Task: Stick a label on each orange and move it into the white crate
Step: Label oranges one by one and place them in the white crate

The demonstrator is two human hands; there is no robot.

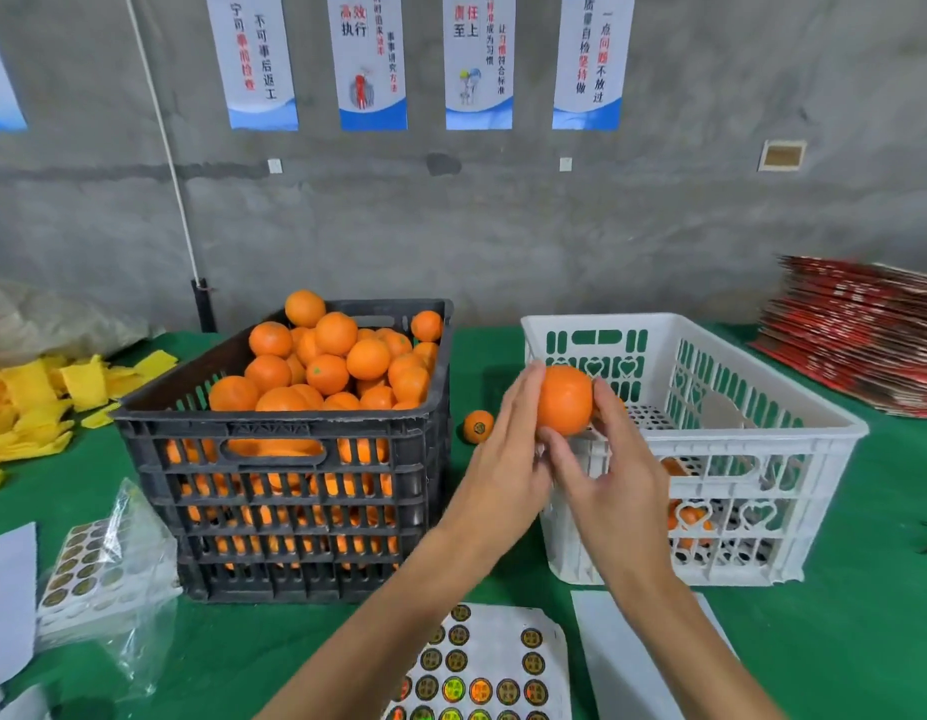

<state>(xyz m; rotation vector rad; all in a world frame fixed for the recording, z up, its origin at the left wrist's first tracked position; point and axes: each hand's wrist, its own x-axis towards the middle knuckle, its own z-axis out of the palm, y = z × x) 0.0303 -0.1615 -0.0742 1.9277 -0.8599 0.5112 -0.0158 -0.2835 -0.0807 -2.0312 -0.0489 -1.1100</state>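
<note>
Round orange (564, 399), seemingly unlabelled, held between both hands over white crate (721, 418)

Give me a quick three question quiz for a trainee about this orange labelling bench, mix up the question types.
1. True or false: the orange held by the left hand and right hand is above the near left corner of the white crate.
2. Multiple choice: the loose orange on the green table lies A) inside the black crate, B) between the two crates, C) on the sticker sheet.
3. Fill in: the sticker sheet lies on the table ___ the hands, nearest the camera.

Key: 1 true; 2 B; 3 below.
</note>
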